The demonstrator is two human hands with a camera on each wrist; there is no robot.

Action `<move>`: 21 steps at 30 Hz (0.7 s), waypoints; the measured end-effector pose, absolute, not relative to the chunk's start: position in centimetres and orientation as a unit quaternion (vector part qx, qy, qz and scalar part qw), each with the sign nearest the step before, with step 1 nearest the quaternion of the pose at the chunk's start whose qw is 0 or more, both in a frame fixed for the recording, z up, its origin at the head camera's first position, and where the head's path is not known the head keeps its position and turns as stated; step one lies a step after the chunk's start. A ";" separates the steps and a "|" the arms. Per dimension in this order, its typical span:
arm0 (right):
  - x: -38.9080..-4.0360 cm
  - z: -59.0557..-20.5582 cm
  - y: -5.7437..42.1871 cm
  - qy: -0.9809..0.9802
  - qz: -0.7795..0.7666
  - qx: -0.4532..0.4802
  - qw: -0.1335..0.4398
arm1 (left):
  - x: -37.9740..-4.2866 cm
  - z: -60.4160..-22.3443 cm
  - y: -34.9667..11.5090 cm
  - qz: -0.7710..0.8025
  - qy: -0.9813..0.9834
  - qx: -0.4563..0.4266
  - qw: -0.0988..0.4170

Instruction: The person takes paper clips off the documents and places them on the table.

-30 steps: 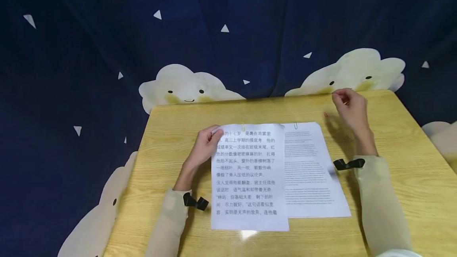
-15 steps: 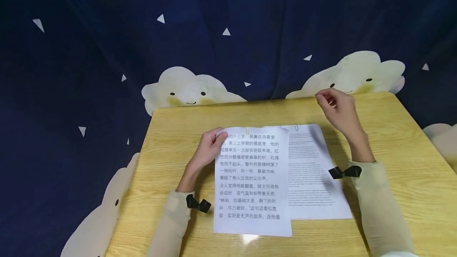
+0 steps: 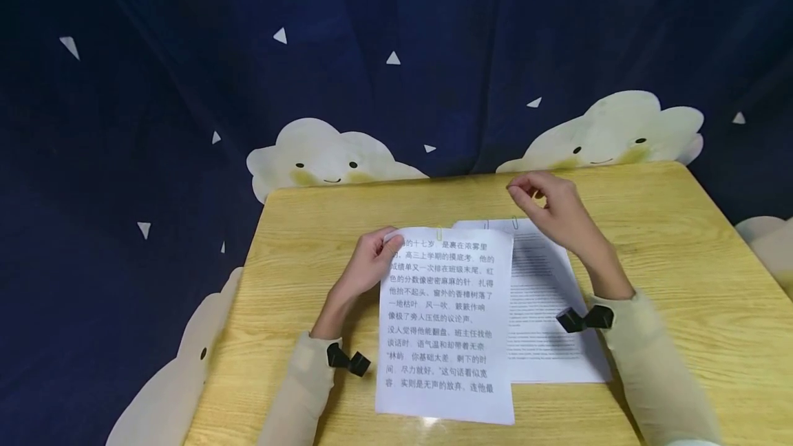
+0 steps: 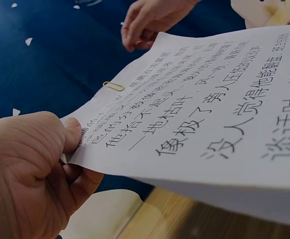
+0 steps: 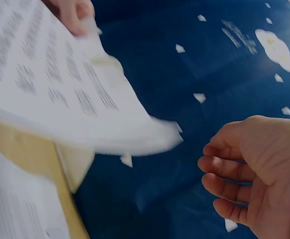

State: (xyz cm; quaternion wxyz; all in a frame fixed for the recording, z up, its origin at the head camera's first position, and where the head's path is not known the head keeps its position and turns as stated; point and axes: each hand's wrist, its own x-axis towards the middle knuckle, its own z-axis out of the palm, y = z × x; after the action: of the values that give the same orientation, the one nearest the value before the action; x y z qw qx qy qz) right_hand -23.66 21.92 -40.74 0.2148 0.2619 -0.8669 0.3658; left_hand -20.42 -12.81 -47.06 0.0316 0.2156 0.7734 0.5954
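At its upper left corner, my left hand [image 3: 372,259] pinches a white sheet [image 3: 442,322] of large printed characters between thumb and fingers, raised off the table. A yellow paper clip [image 3: 440,233] sits on the sheet's top edge. Close beyond its upper right corner, my right hand [image 3: 551,212] hovers with loosely curled fingers [image 5: 224,167]; no object shows in them. Behind the raised sheet lies paper [image 3: 545,301] with small print, partly covered. Two clips show along its top, one of them a green paper clip [image 3: 514,223].
The wooden table [image 3: 310,222] ends in front of a dark blue curtain [image 3: 384,5] with white triangles and clouds. Black bands [image 3: 349,359] with small blocks are on both wrists. A light sleeve [image 3: 657,363] covers each forearm.
My right hand has moved left and down, close to the raised sheet's corner. My left hand has shifted slightly right and toward me with the sheet. The small red item seen earlier is out of sight.
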 end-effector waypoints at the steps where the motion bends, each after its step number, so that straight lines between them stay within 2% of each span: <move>1: -23.4 -40.7 21.4 -0.867 0.363 0.271 0.207 | -20.3 -47.1 -12.8 0.597 0.772 0.217 0.032; 9: -21.5 -41.0 17.9 -0.869 0.360 0.309 0.139 | -19.8 -46.9 -12.5 0.610 0.761 0.217 0.048; 21: -20.9 -41.7 16.0 -0.867 0.327 0.345 0.151 | -19.5 -46.0 -12.0 0.643 0.732 0.205 0.090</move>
State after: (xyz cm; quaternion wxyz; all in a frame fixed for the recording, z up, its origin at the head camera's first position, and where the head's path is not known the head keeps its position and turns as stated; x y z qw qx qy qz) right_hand -20.95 16.02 -41.74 0.1512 0.3447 -0.8670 0.3266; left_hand -19.48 -12.01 -45.98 0.0900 0.2054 0.7320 0.6433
